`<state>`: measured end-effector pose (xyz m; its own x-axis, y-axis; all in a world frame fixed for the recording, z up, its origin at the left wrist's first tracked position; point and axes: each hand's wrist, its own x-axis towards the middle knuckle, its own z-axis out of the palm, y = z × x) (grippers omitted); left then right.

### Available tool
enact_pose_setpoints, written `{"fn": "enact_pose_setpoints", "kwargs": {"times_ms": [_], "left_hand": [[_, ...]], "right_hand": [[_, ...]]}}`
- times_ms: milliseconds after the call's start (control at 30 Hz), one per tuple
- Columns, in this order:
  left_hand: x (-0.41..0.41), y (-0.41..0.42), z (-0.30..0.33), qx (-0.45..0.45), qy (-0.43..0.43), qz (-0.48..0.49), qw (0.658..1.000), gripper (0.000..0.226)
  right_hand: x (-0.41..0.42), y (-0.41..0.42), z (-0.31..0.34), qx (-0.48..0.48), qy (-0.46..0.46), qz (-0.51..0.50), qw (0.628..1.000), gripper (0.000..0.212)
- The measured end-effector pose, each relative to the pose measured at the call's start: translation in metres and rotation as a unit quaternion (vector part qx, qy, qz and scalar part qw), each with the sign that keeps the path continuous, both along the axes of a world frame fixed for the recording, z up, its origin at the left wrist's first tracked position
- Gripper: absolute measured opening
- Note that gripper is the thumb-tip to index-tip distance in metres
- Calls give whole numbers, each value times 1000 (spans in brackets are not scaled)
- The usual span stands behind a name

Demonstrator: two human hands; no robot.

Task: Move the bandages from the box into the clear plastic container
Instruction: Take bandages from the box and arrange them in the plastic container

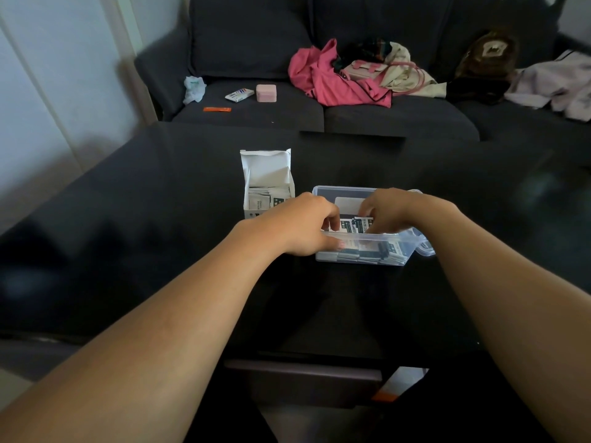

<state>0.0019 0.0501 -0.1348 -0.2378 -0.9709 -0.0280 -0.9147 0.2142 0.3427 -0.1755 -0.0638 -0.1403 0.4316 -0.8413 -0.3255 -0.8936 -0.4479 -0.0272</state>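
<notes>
A white cardboard box (pixel 268 174) stands open on the black table, with several wrapped bandages (pixel 265 199) still inside. To its right sits the clear plastic container (pixel 367 254), holding several bandages (pixel 383 249) along its near wall. My left hand (pixel 303 225) rests over the container's left edge, thumb on the near rim, fingers on bandages inside. My right hand (pixel 393 209) reaches in from above, fingertips pinching a small stack of bandages (pixel 358 224) together with the left hand. The container's far part is partly hidden by my hands.
The black glossy table (pixel 160 219) spreads around the box and container. Behind it is a dark sofa (pixel 319 113) with a pink garment (pixel 323 78), a small pink case (pixel 266 93), a packet (pixel 237 94) and other clothes. The container's lid (pixel 425 247) hangs at its right.
</notes>
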Motion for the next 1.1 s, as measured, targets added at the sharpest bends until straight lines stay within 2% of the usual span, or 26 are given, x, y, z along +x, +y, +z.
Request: {"fn": "enact_pose_setpoints", "kwargs": {"times_ms": [133,267,333,367,400,433,500,533,567,600,667,733,800,900,1100], "left_hand": [[0,-2,0,-5,-3,-3,1000,37],[3,-4,0,-20,7,-7,1000,35],[4,-4,5,-54,48,-10,997,29],[6,-4,11,-89,94,-8,992,23],[10,-3,19,-144,155,4,977,15],[17,-1,27,-223,221,29,949,8],[38,2,40,-365,320,120,866,8],[50,4,42,-389,343,172,838,13],[64,6,42,-385,351,220,825,19],[76,10,42,-350,356,261,827,26],[96,14,37,-214,373,299,852,47],[104,14,29,-74,370,296,878,64],[104,13,21,-5,318,279,906,58],[104,8,12,-2,245,250,937,39],[104,11,15,0,240,224,945,32]], "right_hand": [[-1,0,3,8,-9,-6,1000,34],[-1,3,15,3,-28,-21,999,52],[1,6,26,-32,-50,-8,998,50],[3,8,34,-64,-89,4,994,40],[8,12,43,-104,-146,18,984,25],[16,19,51,-142,-215,36,966,12],[39,40,63,-170,-341,86,920,3],[53,54,65,-156,-381,117,904,2],[67,67,65,-139,-402,148,893,3],[82,76,61,-132,-399,174,891,3],[104,79,49,-141,-356,196,903,7],[119,72,39,-170,-298,164,925,15],[124,67,36,-209,-238,133,939,20],[127,62,32,-240,-196,125,943,23],[125,54,24,-201,-211,125,948,17]]}}
